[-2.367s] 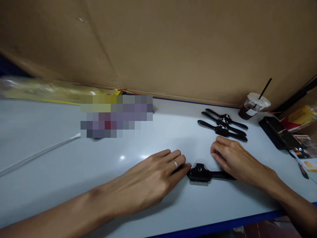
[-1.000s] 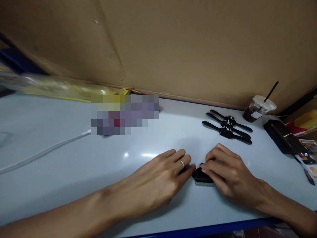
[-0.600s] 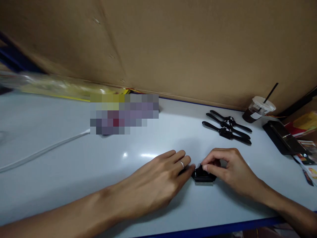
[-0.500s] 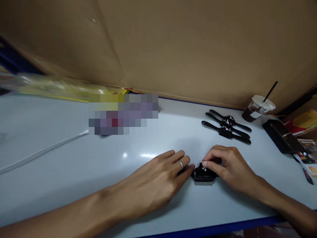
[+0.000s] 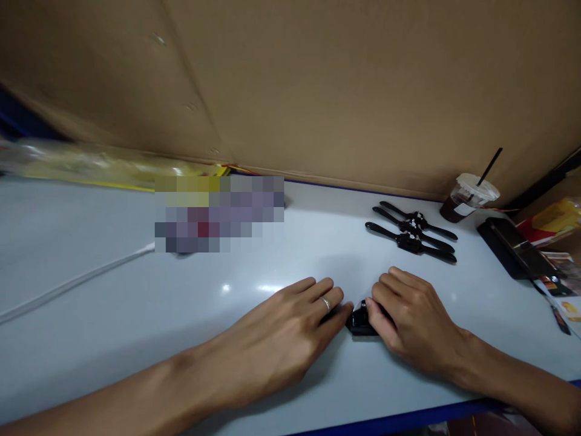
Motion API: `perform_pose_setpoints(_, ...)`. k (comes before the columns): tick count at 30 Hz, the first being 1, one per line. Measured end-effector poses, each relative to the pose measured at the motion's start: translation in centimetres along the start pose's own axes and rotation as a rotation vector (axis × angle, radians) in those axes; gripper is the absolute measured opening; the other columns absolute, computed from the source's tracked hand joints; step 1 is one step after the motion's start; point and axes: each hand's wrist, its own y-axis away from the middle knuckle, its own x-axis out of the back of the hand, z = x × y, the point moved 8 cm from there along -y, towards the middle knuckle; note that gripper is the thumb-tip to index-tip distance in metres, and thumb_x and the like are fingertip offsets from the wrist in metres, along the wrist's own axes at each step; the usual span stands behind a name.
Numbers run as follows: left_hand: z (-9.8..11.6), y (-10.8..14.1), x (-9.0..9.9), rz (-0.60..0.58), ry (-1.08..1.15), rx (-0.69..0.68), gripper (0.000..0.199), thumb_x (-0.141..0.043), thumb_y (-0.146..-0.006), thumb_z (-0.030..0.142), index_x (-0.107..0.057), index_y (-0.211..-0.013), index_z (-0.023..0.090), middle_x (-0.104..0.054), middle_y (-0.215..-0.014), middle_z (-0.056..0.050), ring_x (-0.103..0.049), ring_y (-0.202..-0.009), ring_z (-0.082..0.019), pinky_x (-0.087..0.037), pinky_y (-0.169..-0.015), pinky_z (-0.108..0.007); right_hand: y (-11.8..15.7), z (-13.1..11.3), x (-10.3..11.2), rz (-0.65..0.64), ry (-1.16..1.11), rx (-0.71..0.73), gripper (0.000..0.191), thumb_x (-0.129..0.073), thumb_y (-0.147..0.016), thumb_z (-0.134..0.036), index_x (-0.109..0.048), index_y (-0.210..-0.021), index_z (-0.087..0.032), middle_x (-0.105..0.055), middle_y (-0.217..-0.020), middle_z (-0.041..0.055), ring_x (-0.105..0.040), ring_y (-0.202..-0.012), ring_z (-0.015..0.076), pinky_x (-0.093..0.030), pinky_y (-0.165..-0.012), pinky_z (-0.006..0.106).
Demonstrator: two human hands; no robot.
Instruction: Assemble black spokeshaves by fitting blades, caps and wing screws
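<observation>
A black spokeshave [image 5: 361,324] lies on the white table between my hands, its blade edge facing me. Most of its handles are hidden under my fingers. My left hand [image 5: 304,321], with a ring on one finger, is closed around its left side, the index finger reaching to the body. Over the right side, my right hand [image 5: 408,315] is curled shut, its thumb pressed along the body near the middle. Farther back, three more black spokeshaves [image 5: 411,233] lie side by side, with pale specks at their centres.
A lidded plastic cup [image 5: 467,200] with a dark drink and black straw stands at the back right. Near it lies a black flat case [image 5: 512,248]. A white cable [image 5: 77,278] runs along the left. Cardboard [image 5: 318,91] walls the back.
My right hand has turned over from pinching the small screw at the spokeshave's middle to wrapping over its right side. My left hand keeps its hold. The view has shifted slightly.
</observation>
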Motion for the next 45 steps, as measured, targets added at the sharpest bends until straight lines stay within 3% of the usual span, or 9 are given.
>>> perform_pose_setpoints(6,0.0,-0.3,0.1,-0.019,0.002,-0.011,0.029,-0.049,-0.089,-0.001,-0.065,-0.11,0.011,-0.06,-0.088,-0.006,-0.053,-0.078,-0.023,-0.043,-0.068,-0.037,0.0,1.4,1.4,0.011,-0.164,-0.071,0.038,-0.051,-0.102,-0.017,-0.061,-0.065,-0.016,-0.054,-0.067,0.001,-0.049,-0.065,0.0144,-0.037,-0.064,0.031)
perform_pose_setpoints(13,-0.1,-0.1,0.1,-0.007,0.013,-0.007,0.024,-0.048,-0.09,-0.001,-0.064,-0.101,0.014,-0.059,-0.085,-0.005,-0.052,-0.076,-0.023,-0.042,-0.067,-0.037,-0.2,-0.3,1.3,-0.056,-0.353,0.03,0.039,-0.055,-0.102,-0.018,-0.063,-0.063,-0.016,-0.052,-0.064,-0.0011,-0.046,-0.063,0.012,-0.036,-0.061,0.028)
perform_pose_setpoints(23,0.0,-0.3,0.3,-0.026,-0.004,-0.023,0.028,-0.047,-0.09,-0.001,-0.064,-0.107,0.013,-0.06,-0.086,-0.005,-0.053,-0.076,-0.023,-0.044,-0.066,-0.036,-0.1,1.0,1.6,-0.043,-0.282,-0.031,0.036,-0.055,-0.105,-0.023,-0.07,-0.073,-0.015,-0.052,-0.067,-0.0008,-0.048,-0.065,0.0127,-0.036,-0.062,0.029)
perform_pose_setpoints(28,0.0,-0.2,0.1,-0.032,0.005,-0.015,0.029,-0.051,-0.088,-0.001,-0.064,-0.109,0.012,-0.06,-0.087,-0.005,-0.053,-0.077,-0.023,-0.043,-0.068,-0.036,0.0,1.2,1.6,-0.054,-0.235,-0.027,0.043,-0.052,-0.104,-0.021,-0.062,-0.062,-0.017,-0.051,-0.064,-0.001,-0.047,-0.061,0.0122,-0.034,-0.059,0.029)
perform_pose_setpoints(32,0.0,-0.1,0.1,-0.016,0.006,-0.016,0.029,-0.052,-0.089,-0.001,-0.064,-0.111,0.012,-0.06,-0.088,-0.006,-0.053,-0.078,-0.023,-0.042,-0.069,-0.035,0.0,1.1,2.2,-0.003,-0.191,-0.031,0.038,-0.051,-0.106,-0.023,-0.069,-0.073,-0.016,-0.055,-0.067,0.0006,-0.049,-0.062,0.0132,-0.035,-0.06,0.029)
perform_pose_setpoints(38,-0.1,0.0,0.1,-0.026,0.002,-0.016,0.028,-0.05,-0.088,-0.002,-0.064,-0.108,0.013,-0.059,-0.087,-0.005,-0.053,-0.077,-0.023,-0.043,-0.069,-0.036,-0.3,1.7,1.8,-0.087,-0.411,-0.128,0.053,-0.056,-0.104,-0.025,-0.052,-0.052,-0.018,-0.044,-0.052,-0.0051,-0.041,-0.051,0.0087,-0.032,-0.054,0.026)
perform_pose_setpoints(40,-0.1,0.0,0.1,-0.032,-0.005,-0.017,0.029,-0.05,-0.088,-0.001,-0.063,-0.109,0.013,-0.06,-0.088,-0.005,-0.054,-0.078,-0.023,-0.044,-0.069,-0.036,-0.4,2.0,2.2,-0.055,-0.427,-0.152,0.045,-0.056,-0.105,-0.027,-0.063,-0.061,-0.018,-0.052,-0.056,-0.004,-0.046,-0.052,0.0089,-0.034,-0.054,0.026)
perform_pose_setpoints(42,-0.1,-0.1,0.1,-0.045,-0.012,-0.016,0.029,-0.051,-0.088,0.0,-0.063,-0.109,0.014,-0.06,-0.088,-0.005,-0.054,-0.077,-0.023,-0.044,-0.068,-0.035,-0.5,2.0,2.2,-0.065,-0.452,-0.129,0.034,-0.054,-0.107,-0.029,-0.076,-0.083,-0.019,-0.064,-0.065,-0.0016,-0.054,-0.056,0.0102,-0.038,-0.057,0.025)
perform_pose_setpoints(45,-0.1,-0.2,0.1,-0.06,-0.02,-0.013,0.03,-0.05,-0.086,-0.002,-0.063,-0.108,0.015,-0.06,-0.087,-0.004,-0.055,-0.077,-0.022,-0.045,-0.069,-0.035,-0.5,1.5,1.6,-0.122,-0.441,-0.051,0.033,-0.049,-0.11,-0.034,-0.079,-0.108,-0.021,-0.069,-0.07,-0.0003,-0.059,-0.06,0.0118,-0.041,-0.059,0.025)
